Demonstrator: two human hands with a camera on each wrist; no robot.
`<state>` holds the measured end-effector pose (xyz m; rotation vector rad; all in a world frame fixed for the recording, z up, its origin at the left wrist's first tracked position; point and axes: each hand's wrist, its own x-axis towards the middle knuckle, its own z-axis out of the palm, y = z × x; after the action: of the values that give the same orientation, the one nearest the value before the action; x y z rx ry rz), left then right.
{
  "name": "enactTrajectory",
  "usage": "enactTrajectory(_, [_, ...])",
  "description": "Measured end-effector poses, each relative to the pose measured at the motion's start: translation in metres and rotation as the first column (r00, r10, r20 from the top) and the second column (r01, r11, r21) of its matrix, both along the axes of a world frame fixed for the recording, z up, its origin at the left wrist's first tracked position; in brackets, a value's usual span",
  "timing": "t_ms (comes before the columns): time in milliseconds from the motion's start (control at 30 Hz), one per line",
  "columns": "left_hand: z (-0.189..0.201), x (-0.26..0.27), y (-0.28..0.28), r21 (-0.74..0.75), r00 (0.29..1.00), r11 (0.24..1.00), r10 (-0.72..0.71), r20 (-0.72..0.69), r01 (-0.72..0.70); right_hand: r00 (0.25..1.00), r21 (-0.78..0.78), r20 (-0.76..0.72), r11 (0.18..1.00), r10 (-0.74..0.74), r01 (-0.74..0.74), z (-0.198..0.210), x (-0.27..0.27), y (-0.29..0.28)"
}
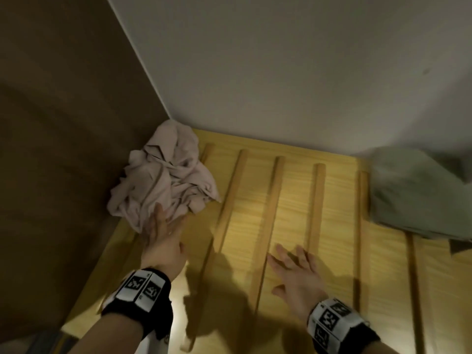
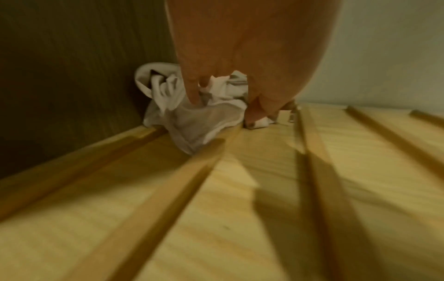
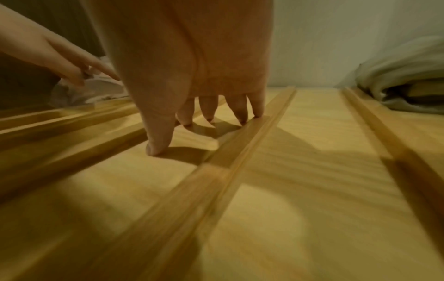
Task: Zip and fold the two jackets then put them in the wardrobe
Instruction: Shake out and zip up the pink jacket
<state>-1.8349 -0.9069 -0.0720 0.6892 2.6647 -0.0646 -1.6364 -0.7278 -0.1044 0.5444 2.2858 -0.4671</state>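
Observation:
A crumpled pale pink jacket [image 1: 163, 175] lies bunched in the back left corner of the wardrobe's yellow wooden shelf [image 1: 293, 200]. My left hand [image 1: 167, 226] reaches to it with straight fingers that touch its near edge; in the left wrist view the fingertips [image 2: 194, 95] press into the cloth [image 2: 199, 121]. Further right, my right hand [image 1: 291, 267] is spread flat and holds nothing. Its fingertips [image 3: 240, 116] rest on the shelf beside a slat. A grey-green jacket [image 1: 413, 190] lies folded at the right.
Raised wooden slats [image 1: 270, 208] run front to back across the shelf. A dark brown side panel [image 1: 63, 136] closes the left and a white back wall [image 1: 281, 72] the rear. Bare shelf lies between the two garments.

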Motion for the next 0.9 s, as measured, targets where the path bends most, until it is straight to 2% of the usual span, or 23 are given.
enactTrajectory(100, [0.001,-0.022,-0.001,-0.089,0.997,0.995,-0.048,0.060,0.053,0.999,0.011,0.049,1.000,0.017,-0.018,0.005,-0.005,0.000])
enactTrajectory(267, [0.001,-0.034,0.025,-0.141,0.974,0.970,-0.181,0.133,0.200,0.979,-0.053,0.186,0.996,0.087,-0.078,0.023,-0.018,0.010])
enactTrajectory(400, [0.001,-0.039,0.052,-0.239,0.970,0.954,-0.131,0.207,0.180,0.958,-0.109,0.265,0.990,0.112,-0.085,0.033,-0.028,0.017])
enactTrajectory(500, [0.008,-0.042,0.067,-0.094,0.975,0.975,-0.193,0.108,0.203,0.950,-0.107,0.293,0.991,0.106,-0.077,0.035,-0.029,0.017])
enactTrajectory(567, [0.010,-0.041,0.068,0.024,0.969,0.978,-0.210,0.130,0.209,0.945,-0.099,0.311,0.992,0.103,-0.076,0.037,-0.032,0.016])
enactTrajectory(633, [0.012,-0.035,0.067,0.016,0.953,0.977,-0.213,0.214,0.215,0.937,-0.094,0.334,0.993,0.102,-0.075,0.040,-0.035,0.017])
enactTrajectory(733, [0.013,-0.026,0.063,0.038,0.940,0.971,-0.236,0.244,0.234,0.927,-0.112,0.361,0.992,0.097,-0.060,0.044,-0.038,0.017])
enactTrajectory(800, [0.013,-0.026,0.060,0.119,0.958,0.980,-0.184,0.220,0.161,0.926,-0.120,0.366,0.991,0.095,-0.054,0.045,-0.039,0.019])
enactTrajectory(900, [0.021,-0.034,0.057,0.132,0.989,0.988,-0.100,0.108,0.085,0.925,-0.123,0.368,0.991,0.090,-0.048,0.044,-0.039,0.018])
